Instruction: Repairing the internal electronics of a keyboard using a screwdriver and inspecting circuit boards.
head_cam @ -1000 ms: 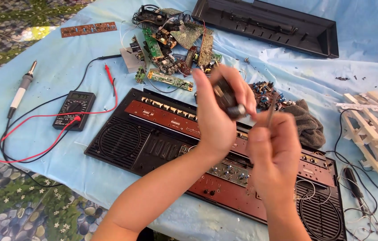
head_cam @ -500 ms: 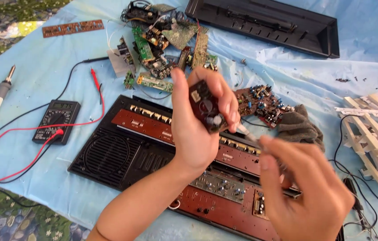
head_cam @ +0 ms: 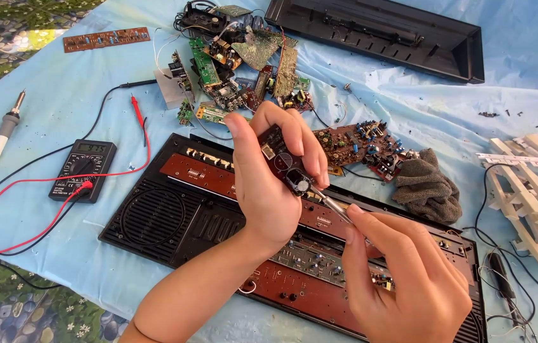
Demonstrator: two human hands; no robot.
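Head cam: left hand (head_cam: pixel 269 190) is wrapped around a small dark board (head_cam: pixel 283 159), held up over the opened keyboard (head_cam: pixel 174 216). Right hand (head_cam: pixel 402 279) pinches a thin metal tool (head_cam: pixel 330 204), tip touching the board's lower end. Multimeter (head_cam: pixel 83 169) sits off left, grey rag (head_cam: pixel 428 187) to the right.

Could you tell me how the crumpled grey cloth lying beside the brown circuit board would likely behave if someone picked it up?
The crumpled grey cloth would probably go floppy and drape, since it lies in soft folds. It looks light for its bulk and unlikely to roll or slip. Its edge seems to touch the brown circuit board, so lifting it might nudge that.
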